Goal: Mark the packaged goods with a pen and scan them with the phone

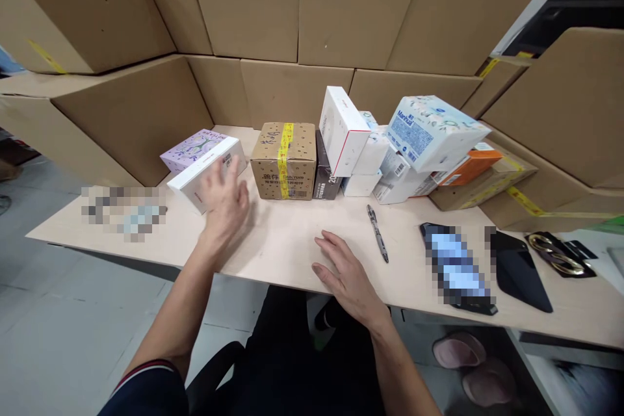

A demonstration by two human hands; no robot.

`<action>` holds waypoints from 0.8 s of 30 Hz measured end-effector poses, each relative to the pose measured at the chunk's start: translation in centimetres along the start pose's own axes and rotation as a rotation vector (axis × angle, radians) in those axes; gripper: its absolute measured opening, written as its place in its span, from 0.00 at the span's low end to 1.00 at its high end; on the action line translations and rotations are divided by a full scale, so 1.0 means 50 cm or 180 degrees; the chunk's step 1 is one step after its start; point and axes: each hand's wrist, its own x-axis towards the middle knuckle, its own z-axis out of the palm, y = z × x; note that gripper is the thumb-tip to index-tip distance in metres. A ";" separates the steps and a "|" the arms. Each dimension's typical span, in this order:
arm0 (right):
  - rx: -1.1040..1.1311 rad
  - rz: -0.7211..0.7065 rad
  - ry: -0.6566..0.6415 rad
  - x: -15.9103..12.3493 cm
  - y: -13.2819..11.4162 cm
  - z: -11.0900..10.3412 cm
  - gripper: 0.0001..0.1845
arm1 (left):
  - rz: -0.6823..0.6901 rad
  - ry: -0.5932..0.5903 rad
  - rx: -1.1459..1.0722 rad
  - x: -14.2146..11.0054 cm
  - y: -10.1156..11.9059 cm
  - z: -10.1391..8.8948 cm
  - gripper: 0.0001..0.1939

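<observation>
My left hand [225, 200] hovers with fingers spread, slightly blurred, right beside a flat white box [202, 172] that lies on the table next to a lilac patterned box [195, 148]. It holds nothing. My right hand [345, 273] rests flat on the pale table top [277, 240] near its front edge, fingers stretched out and empty. A brown carton with yellow tape [285, 160] stands just right of the left hand. A dark pen [377, 233] lies a short way right of my right hand.
Behind the carton stand a dark box [325, 175], a tilted white box [342, 130] and a pile of tissue packs [429, 133] with an orange box [470, 166]. Two phones [458, 270] and scissors [556, 255] lie at the right. Large cardboard boxes [292, 13] wall the table.
</observation>
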 end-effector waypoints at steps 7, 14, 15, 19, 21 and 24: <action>-0.0086 -0.0152 0.0188 -0.004 0.001 0.005 0.26 | -0.0976 0.0628 0.0285 -0.030 -0.102 -0.104 0.41; 0.0123 -0.0203 0.0278 -0.005 0.013 0.010 0.24 | -0.1325 0.0534 0.0009 -0.160 -0.128 -0.199 0.30; 0.0185 -0.0206 0.0311 -0.006 0.015 0.011 0.23 | -0.1275 0.0381 -0.0024 -0.180 -0.119 -0.217 0.30; 0.0506 -0.0137 0.0599 -0.010 0.012 0.014 0.24 | -0.0861 -0.0505 -0.0321 -0.222 -0.075 -0.247 0.27; 0.0694 -0.0047 0.0807 -0.015 0.008 0.013 0.26 | -0.0647 -0.0865 -0.0557 -0.219 -0.053 -0.228 0.24; 0.0899 0.0084 0.1152 -0.022 0.009 0.003 0.28 | -0.0307 -0.1250 -0.0911 -0.197 -0.018 -0.160 0.25</action>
